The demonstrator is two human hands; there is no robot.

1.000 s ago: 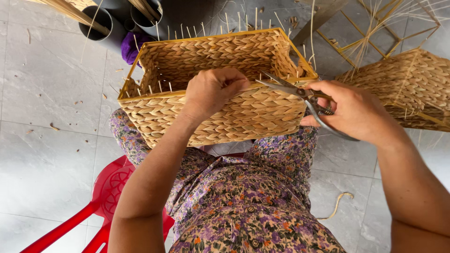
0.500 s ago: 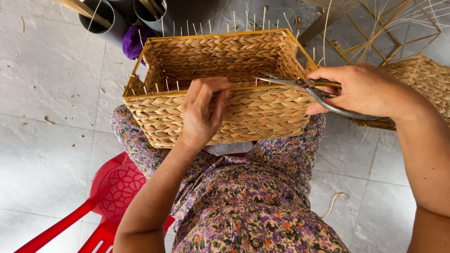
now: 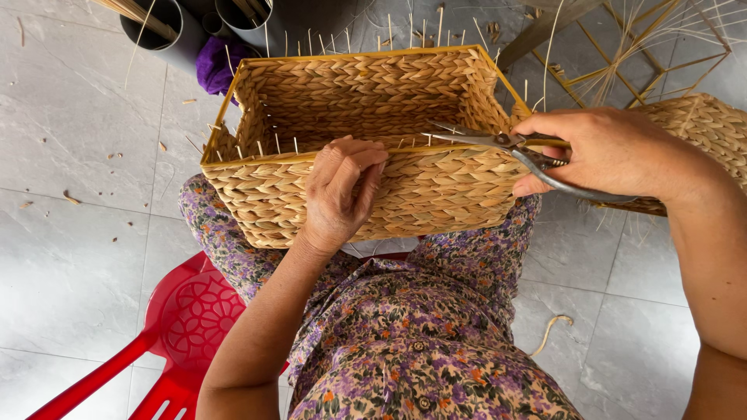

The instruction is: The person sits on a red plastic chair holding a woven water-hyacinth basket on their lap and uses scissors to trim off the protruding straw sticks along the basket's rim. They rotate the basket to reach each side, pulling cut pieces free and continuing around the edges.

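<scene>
A rectangular woven straw basket (image 3: 296, 194) rests on my lap, its rim bristling with short cut stick ends. My left hand (image 3: 338, 190) lies against the near wall of the basket, fingertips pinched at the rim near one stick end. My right hand (image 3: 603, 152) grips the handles of metal shears (image 3: 498, 144) at the basket's right corner. The blades point left along the near rim and are slightly apart.
A second woven basket (image 3: 700, 128) stands on the tiled floor at the right, with a bare wire frame (image 3: 638, 58) behind it. Dark tubes (image 3: 175, 31) holding straw and a purple cloth (image 3: 214, 66) sit at the back left. I sit on a red plastic chair (image 3: 183, 319).
My left hand slid from the top of the rim down onto the near wall. My right hand and the shears shifted up and left, closer along the rim.
</scene>
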